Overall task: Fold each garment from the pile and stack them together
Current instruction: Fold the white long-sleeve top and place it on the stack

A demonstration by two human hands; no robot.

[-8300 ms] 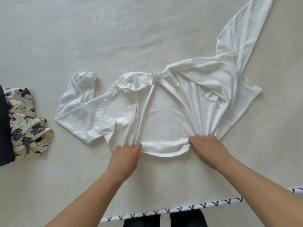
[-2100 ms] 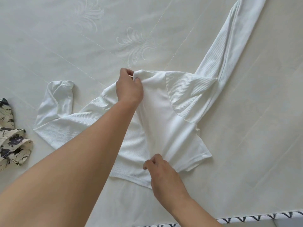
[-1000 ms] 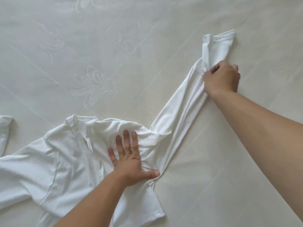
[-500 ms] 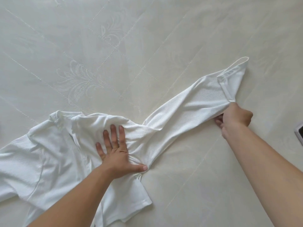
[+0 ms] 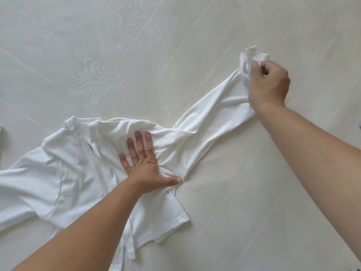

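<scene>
A white long-sleeved shirt (image 5: 74, 173) lies spread on a pale quilted mattress (image 5: 136, 55), its collar toward the far side. My left hand (image 5: 144, 163) lies flat with fingers apart, pressing the shirt's shoulder near the armpit. One sleeve (image 5: 211, 116) stretches out to the upper right. My right hand (image 5: 267, 85) is closed on that sleeve's cuff end, which sticks up crumpled beside the fingers. The shirt's left part runs off the frame's left edge.
A small bit of another cloth (image 5: 2, 132) shows at the far left edge. A dark object (image 5: 359, 125) peeks in at the right edge. Bare mattress lies beyond the shirt and to the lower right.
My right hand has gone from under the sleeve to gripping its cuff end, higher and farther away. The cuff is now bunched. My left hand stays pressed on the shoulder.
</scene>
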